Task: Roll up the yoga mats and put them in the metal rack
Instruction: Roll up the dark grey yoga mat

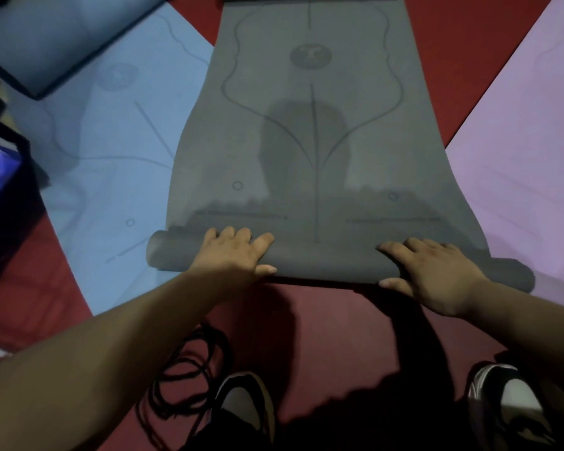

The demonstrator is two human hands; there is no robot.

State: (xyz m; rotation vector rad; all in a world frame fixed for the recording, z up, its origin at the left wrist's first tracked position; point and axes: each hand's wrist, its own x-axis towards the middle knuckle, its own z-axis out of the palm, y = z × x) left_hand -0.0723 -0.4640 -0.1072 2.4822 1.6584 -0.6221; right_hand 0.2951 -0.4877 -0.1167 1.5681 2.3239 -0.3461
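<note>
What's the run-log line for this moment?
stage: rolling | grey mat: near end rolled | left hand: grips roll | right hand: grips roll

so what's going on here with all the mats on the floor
A person grips the rolled near end of the grey mat with the left hand and right hand. Only a small roll is made; most of the mat lies flat on the red floor. A blue mat and a purple mat lie flat on either side.
</note>
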